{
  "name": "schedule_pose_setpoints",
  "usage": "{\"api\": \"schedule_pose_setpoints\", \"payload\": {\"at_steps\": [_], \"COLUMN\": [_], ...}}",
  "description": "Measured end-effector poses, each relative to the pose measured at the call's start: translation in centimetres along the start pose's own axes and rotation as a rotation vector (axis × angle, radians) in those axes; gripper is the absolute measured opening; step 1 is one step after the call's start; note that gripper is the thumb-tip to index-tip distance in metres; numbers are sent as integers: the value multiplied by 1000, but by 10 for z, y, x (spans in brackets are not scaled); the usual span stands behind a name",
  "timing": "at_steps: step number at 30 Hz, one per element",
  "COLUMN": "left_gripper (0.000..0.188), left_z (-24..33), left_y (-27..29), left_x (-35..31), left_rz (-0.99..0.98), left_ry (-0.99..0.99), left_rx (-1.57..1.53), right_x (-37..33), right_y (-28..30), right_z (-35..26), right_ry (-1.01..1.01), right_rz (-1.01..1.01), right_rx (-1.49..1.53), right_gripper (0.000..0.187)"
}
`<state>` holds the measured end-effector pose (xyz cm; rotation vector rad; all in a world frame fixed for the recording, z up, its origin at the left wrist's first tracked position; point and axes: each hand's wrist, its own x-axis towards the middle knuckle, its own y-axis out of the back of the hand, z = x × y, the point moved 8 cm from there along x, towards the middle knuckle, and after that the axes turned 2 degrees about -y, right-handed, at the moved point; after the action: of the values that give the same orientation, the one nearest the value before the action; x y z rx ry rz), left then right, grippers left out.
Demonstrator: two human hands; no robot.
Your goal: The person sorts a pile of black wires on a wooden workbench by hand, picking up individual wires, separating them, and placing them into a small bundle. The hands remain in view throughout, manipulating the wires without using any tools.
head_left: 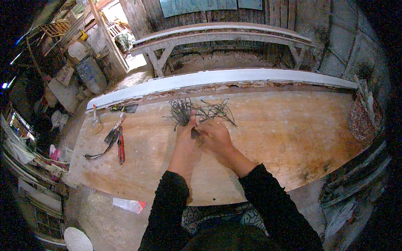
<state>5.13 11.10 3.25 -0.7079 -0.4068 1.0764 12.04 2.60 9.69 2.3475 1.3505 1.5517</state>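
Over the middle of the wooden table, both my hands are together at a bundle of thin dark cords [181,112]. My left hand [186,133] is closed around the bundle, and its loose ends fan out beyond the fingers. The fingers of my right hand [215,133] are bent and pinch in close against the left hand, at the bundle's near end. A short dark tuft [194,133] sticks out between the two hands. More loose dark cords [217,111] lie tangled on the table just beyond my right hand.
On the table's left lie a red-handled tool [121,146], a dark strap [100,151], a dark-bladed tool [114,131] and a brush-like tool [96,121]. A long white-topped board [217,77] runs along the far edge. Behind it stands a bench [226,37]. A speckled sack-like thing [363,119] is at the right.
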Motion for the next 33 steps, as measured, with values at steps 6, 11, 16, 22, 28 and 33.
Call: {"api": "schedule_pose_setpoints", "payload": {"at_steps": [6, 11, 16, 22, 28, 33], "left_gripper": [13, 11, 10, 20, 35, 32], "left_z": [-3, -4, -10, 20, 50, 45], "left_y": [12, 4, 26, 58, 72, 75], "left_x": [2, 2, 22, 35, 43, 47], "left_rz": [142, 54, 8, 111, 25, 9], "left_ry": [109, 132, 121, -53, -210, -174], "left_rx": [-24, -23, -72, -72, -213, -191], "right_x": [-1, -4, -2, -6, -22, -24], "right_y": [-1, 3, 1, -9, -31, -38], "right_z": [-1, 3, 5, 22, 32, 43], "right_ry": [-59, -12, -106, -301, -267, -365], "right_rz": [-60, 28, 26, -91, -296, -461], "right_rx": [-7, 23, 101, -26, -416, -418], "right_gripper": [19, 20, 21, 24, 23, 21]}}
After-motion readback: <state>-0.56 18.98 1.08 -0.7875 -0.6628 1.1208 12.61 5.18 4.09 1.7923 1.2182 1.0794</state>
